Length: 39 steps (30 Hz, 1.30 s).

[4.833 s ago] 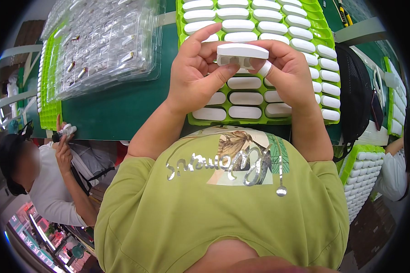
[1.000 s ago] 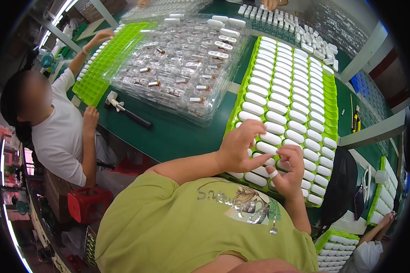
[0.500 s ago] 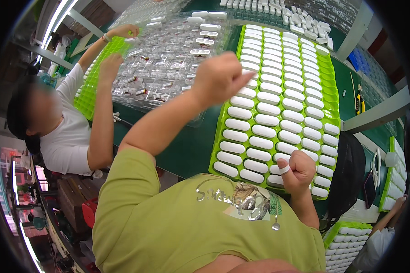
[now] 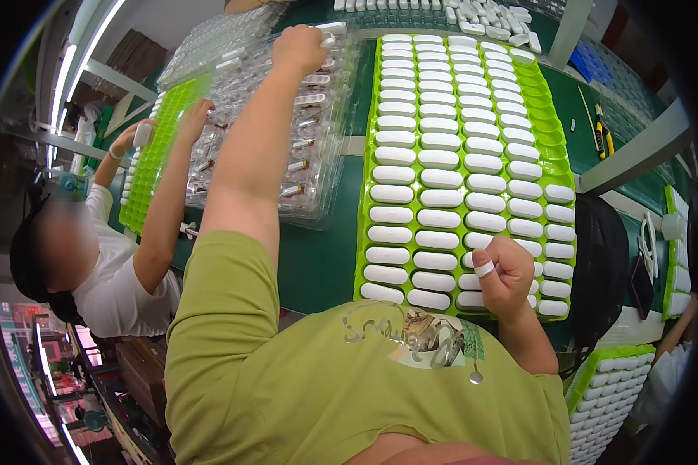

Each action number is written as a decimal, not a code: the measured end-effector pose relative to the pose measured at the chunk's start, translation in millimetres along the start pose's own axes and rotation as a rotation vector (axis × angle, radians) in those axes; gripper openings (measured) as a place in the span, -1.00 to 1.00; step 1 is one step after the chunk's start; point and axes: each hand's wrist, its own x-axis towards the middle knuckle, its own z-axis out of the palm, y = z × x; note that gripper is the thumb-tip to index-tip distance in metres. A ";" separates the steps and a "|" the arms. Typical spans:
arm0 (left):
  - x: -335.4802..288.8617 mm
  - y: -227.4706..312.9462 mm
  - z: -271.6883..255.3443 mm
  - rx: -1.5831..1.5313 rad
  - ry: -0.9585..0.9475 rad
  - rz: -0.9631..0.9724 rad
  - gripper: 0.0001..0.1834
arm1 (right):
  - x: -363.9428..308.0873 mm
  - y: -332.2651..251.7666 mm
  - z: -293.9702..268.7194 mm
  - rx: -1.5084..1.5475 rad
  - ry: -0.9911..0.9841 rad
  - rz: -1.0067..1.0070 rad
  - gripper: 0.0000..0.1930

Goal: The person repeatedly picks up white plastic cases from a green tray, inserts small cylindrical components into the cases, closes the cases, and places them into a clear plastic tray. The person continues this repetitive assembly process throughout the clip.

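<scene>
Dark green workbench [image 4: 318, 256] under the camera, crowded with trays, a co-worker seated off to the left.

Nearest, low and right of centre: right hand [image 4: 506, 280] curled into a loose fist, white tape on one finger, hovering over the near edge of the bright green tray [image 4: 560, 151]. Cannot tell whether anything sits inside the fist. Directly beneath and around it, rows of white oblong casings [image 4: 442, 180] filling the tray's pockets, side by side, running away from the body in columns.

Left of that tray, across a strip of bare bench: stack of clear plastic blister trays [image 4: 295, 147] holding small metal-tipped parts.

Farther out, at full stretch along the far top of the clear stack: left hand [image 4: 302, 48], fingers closed around a small white piece [image 4: 329, 32] at the stack's far corner. Well apart from the right hand, one high and left, the other low and right.

Leftmost, a second green tray [image 4: 153, 159] with the co-worker's hand [image 4: 194, 118] resting on it.

Right side, beyond the main green tray: yellow-handled pliers [image 4: 602, 133] lying on the bench. More loose white casings heaped at the far edge.
</scene>
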 end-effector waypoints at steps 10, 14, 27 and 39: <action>-162.4 113.8 -69.9 -1.710 -0.439 0.043 -0.86 | -1.0 -4.3 16.2 0.089 0.024 -0.026 -0.80; -230.0 152.9 -71.7 -1.888 -0.644 -0.097 -0.88 | 0.6 -12.7 27.4 -0.045 -0.034 -0.090 -0.34; -281.8 179.6 -53.2 -1.833 -0.503 0.145 -0.34 | -4.0 6.9 30.3 0.414 -0.040 0.273 -0.17; -296.3 163.9 -50.9 -1.729 -0.546 0.090 -0.51 | 3.4 -4.9 26.3 0.311 -0.351 0.310 -0.20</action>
